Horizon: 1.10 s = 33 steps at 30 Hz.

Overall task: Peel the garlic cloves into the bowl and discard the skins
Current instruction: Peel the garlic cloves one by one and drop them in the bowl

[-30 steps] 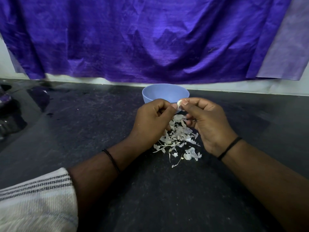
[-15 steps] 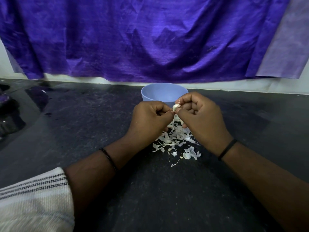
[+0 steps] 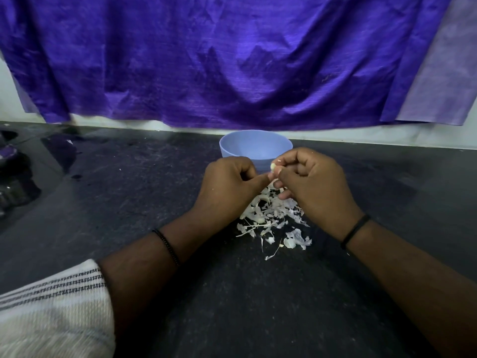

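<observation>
A small pale garlic clove [image 3: 273,166] sits between the fingertips of both hands, just in front of the light blue bowl [image 3: 240,146]. My right hand [image 3: 315,184] pinches the clove with thumb and forefinger, its other fingers curled. My left hand [image 3: 227,184] is curled too, its thumb tip pressed against the clove's lower side. Below the hands a heap of white garlic skins [image 3: 271,218] lies on the dark countertop [image 3: 129,202]. The inside of the bowl is mostly hidden from this angle.
A purple cloth [image 3: 232,60] hangs along the wall behind the bowl. Dark objects [image 3: 15,182] stand at the far left edge of the counter. My striped sleeve [image 3: 51,306] fills the lower left corner.
Both hands have stayed together over the skin heap. The right hand's fingers have curled in tighter round the clove and turned it slightly.
</observation>
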### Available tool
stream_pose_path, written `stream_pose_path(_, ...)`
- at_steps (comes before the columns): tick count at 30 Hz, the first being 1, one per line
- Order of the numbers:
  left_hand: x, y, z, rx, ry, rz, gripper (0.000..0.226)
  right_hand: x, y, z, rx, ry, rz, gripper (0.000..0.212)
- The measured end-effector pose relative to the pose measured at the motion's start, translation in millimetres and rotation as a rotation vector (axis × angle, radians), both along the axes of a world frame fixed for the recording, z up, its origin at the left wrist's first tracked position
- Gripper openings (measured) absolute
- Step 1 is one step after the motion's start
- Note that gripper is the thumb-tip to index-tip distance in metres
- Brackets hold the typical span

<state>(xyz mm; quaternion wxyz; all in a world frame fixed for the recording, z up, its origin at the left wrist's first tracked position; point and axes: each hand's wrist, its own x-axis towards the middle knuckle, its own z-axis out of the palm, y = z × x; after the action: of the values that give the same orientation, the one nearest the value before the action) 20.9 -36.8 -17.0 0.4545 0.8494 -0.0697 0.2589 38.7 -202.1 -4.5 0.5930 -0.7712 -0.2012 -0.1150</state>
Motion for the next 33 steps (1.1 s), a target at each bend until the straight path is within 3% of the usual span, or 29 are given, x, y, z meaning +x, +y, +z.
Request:
stream_pose_path(4,1.1,2.7,2.5,-0.001,-0.002,-0.023,0.012,0.7,-1.0,-3.1,-0.072,-0.052,-0.02,0.009)
stream_pose_path(13,0.3,2.5,3.9,-0.228,0.191,-0.216,0.012,1.3,-0.3,-0.3,-0.011,-0.009,-0.001,0.013)
stream_pose_path(18,0.3,1.1,2.0,-0.154,0.165,-0.206,0.012,5.2,-0.1,-1.9,0.035,0.032,0.002,0.01)
stream_pose_path(26,-1.7,0.2,2.2,0.232,-0.015,-0.196,0.026,6.5,0.4,-6.9,-0.423,-0.584,-0.158,0.01)
stream_pose_path(33,-1.0,0.8,1.2,0.257,-0.038,-0.221,0.036,9.0,-0.6,-8.6,-0.6,-0.714,-0.179,0.017)
